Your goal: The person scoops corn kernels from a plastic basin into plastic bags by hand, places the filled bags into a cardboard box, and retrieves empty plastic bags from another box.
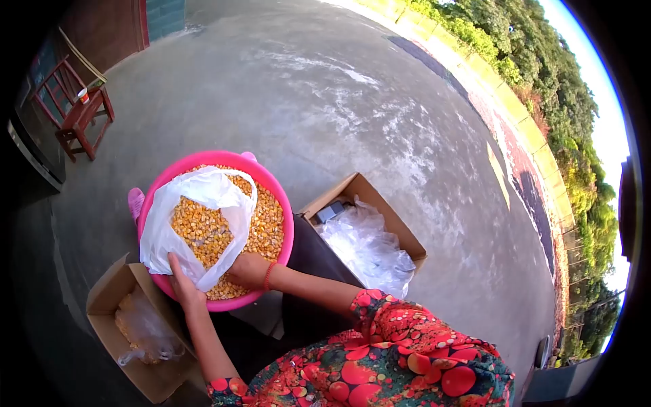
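A pink basin (pixel 288 234) full of yellow corn kernels (pixel 268 227) sits in front of me. In it lies a white plastic bag (pixel 163 224), its mouth spread wide, with corn inside. My left hand (pixel 184 281) grips the bag's near left edge, thumb up along the plastic. My right hand (pixel 249 270), with a red bracelet (pixel 270 276) at the wrist, is at the bag's near right edge, low among the kernels. Its fingers are hidden by the bag and corn, so whether they hold anything does not show.
To the right stands an open cardboard box (pixel 407 237) of clear plastic bags (pixel 366 247) with a small dark box (pixel 331 211). At lower left another carton (pixel 108 298) contains a filled clear bag (pixel 146 325). A wooden chair (pixel 85 122) bearing a paper cup (pixel 83 95) stands farther off.
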{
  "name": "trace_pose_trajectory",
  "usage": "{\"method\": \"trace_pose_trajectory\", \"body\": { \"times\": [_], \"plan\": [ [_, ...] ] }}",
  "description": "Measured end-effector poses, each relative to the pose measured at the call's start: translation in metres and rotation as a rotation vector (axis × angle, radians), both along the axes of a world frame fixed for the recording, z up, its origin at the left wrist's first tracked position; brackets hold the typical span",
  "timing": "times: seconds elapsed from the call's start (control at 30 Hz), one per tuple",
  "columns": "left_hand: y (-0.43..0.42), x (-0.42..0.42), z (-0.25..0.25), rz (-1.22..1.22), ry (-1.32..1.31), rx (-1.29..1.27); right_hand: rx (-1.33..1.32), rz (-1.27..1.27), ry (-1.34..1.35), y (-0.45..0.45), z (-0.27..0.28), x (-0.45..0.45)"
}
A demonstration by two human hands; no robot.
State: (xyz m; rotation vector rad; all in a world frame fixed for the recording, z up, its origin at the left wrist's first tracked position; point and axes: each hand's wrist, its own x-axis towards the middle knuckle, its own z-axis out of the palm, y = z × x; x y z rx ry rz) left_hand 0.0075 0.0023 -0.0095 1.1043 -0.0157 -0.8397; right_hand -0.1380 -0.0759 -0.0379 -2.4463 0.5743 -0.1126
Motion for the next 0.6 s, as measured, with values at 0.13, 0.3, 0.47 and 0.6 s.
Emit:
{"method": "trace_pose_trajectory", "body": {
  "times": [0.13, 0.3, 0.47, 0.6],
  "plan": [
    [0.001, -0.001, 0.004, -0.010, 0.006, 0.013, 0.102, 0.052, -0.283, -0.005, 0.012, -0.013],
    [-0.001, -0.002, 0.000, -0.008, -0.012, -0.047, 1.260, -0.293, -0.313, -0.017, 0.037, -0.022],
    [0.000, 0.006, -0.018, 0.012, -0.053, -0.059, 1.542, -0.375, -0.337, -0.014, 0.049, -0.025],
    [-0.002, 0.006, -0.026, 0.005, -0.051, -0.121, 1.619, -0.341, -0.384, -0.012, 0.072, -0.025]
  ]
}}
